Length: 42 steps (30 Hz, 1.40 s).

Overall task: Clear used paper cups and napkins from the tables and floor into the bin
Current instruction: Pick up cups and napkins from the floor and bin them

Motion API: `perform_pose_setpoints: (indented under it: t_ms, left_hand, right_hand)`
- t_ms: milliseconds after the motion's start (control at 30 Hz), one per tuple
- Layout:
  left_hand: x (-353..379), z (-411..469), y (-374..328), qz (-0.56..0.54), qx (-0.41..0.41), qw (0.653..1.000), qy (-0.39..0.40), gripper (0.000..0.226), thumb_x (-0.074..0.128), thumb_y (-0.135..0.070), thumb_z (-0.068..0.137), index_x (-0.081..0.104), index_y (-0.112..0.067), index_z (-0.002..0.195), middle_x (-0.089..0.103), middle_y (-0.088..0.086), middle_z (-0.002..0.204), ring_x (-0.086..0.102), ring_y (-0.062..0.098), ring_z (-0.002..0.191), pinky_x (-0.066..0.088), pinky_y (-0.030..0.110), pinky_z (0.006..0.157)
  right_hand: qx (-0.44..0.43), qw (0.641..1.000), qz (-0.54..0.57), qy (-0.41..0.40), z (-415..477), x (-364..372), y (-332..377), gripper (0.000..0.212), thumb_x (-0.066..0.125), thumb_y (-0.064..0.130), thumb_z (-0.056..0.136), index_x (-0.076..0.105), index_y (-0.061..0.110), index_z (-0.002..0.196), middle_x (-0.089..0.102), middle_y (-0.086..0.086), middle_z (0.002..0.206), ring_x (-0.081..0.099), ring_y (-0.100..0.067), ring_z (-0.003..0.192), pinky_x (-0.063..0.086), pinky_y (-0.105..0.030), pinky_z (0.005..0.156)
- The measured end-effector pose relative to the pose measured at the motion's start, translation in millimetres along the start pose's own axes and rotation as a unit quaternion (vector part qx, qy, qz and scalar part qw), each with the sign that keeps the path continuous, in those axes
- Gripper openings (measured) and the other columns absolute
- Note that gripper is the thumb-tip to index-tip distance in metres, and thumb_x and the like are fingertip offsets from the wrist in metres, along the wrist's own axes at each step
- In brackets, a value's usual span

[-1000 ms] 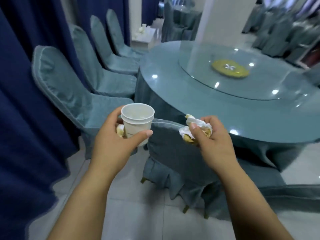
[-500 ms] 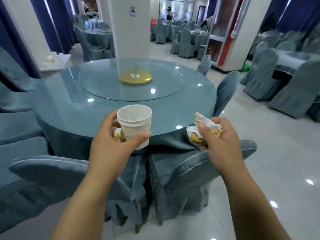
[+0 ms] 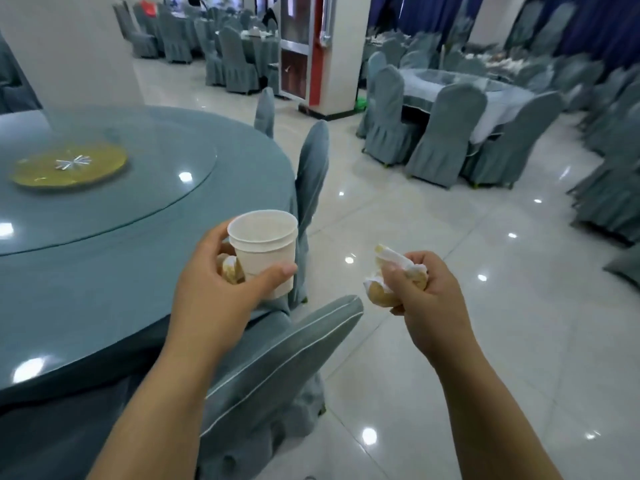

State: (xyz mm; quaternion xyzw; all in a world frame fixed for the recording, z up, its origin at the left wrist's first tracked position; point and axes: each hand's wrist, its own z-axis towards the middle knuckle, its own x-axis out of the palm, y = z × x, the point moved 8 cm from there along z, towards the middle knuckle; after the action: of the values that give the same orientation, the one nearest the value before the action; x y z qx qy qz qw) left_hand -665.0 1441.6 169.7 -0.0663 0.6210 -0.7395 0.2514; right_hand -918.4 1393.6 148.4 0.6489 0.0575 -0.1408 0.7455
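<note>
My left hand (image 3: 211,296) grips a white paper cup (image 3: 265,247), held upright in front of me, with a small stained napkin wad (image 3: 231,268) tucked against the palm behind it. My right hand (image 3: 427,303) holds a crumpled white napkin (image 3: 394,271) stained yellow-brown, its ends sticking out above and left of the fingers. Both hands hover at the right edge of a round glass-topped table (image 3: 104,265). No bin is in view.
A gold disc (image 3: 69,164) marks the turntable's centre. Grey-covered chairs (image 3: 277,368) stand against the table just below my hands and further along its edge. Shiny tiled floor (image 3: 450,220) opens to the right. Another round table (image 3: 464,91) ringed with chairs stands beyond, with a white pillar (image 3: 329,50) behind.
My view has swung right, from the curtains and chair row past the table to the open hall. Both hands keep their hold on the cup and the napkins.
</note>
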Motion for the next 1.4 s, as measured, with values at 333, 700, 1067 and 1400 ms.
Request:
perform_pose_setpoints:
  t_ms: [333,700,1067,1400]
  left_hand:
    - [160.0,145.1,-13.0,-0.031,0.02,0.998,0.059,0.057,0.082,-0.032,0.065,0.053,-0.037,0.114,0.058,-0.025,0.098,0.054,-0.015,0.082,0.04,-0.001,0.057]
    - [320.2,246.1,4.9,0.001,-0.005,1.0,0.024,0.059,0.082,-0.031,0.065,0.054,-0.035,0.117,0.059,-0.019,0.103,0.055,-0.006,0.088,0.042,0.005,0.06]
    - [436.3,327.7,0.0,0.018,-0.048,0.997,-0.064,0.051,0.085,-0.023,0.062,0.056,-0.044,0.098,0.063,-0.021,0.094,0.057,-0.016,0.078,0.043,0.007,0.064]
    - [489.4,492.6,27.4,0.003,-0.037,0.991,-0.13,0.056,0.084,-0.024,0.063,0.06,-0.033,0.112,0.065,-0.014,0.099,0.06,-0.01,0.078,0.046,0.006,0.06]
  right_hand:
    - [0.026,0.998,0.002,-0.051,170.1,-66.5,-33.7,0.01,0.062,0.021,0.089,0.056,0.014,0.088,0.061,0.004,0.074,0.058,-0.003,0.061,0.046,-0.023,0.058]
    - [0.04,0.999,0.007,-0.011,355.8,-130.0,-113.7,0.012,0.061,0.024,0.089,0.057,0.013,0.091,0.06,0.002,0.079,0.055,-0.013,0.069,0.047,-0.03,0.062]
    - [0.014,0.992,0.022,0.123,535.6,-145.3,-132.1,0.011,0.061,0.029,0.089,0.056,0.02,0.086,0.062,0.0,0.082,0.057,-0.015,0.073,0.049,-0.033,0.065]
    - [-0.017,0.983,0.015,0.185,720.5,-76.3,-147.7,0.014,0.063,0.032,0.088,0.054,0.022,0.084,0.064,-0.008,0.087,0.058,-0.017,0.074,0.049,-0.036,0.066]
